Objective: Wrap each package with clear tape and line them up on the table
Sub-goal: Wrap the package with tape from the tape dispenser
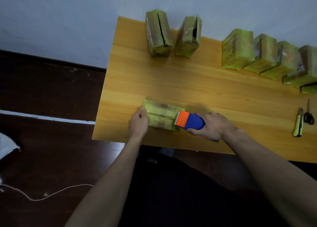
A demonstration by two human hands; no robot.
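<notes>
Near the bench's (197, 83) front edge, left hand (138, 122) grips the yellow package's (162, 118) end; right hand (210, 125) clasps the tape dispenser (189, 120), its roll hidden. Rightmost lined packages (267, 59) cut off.

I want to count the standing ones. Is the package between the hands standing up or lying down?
Lying down. The package lies flat on the table, with the left hand at one end and the tape dispenser at the other.
</notes>
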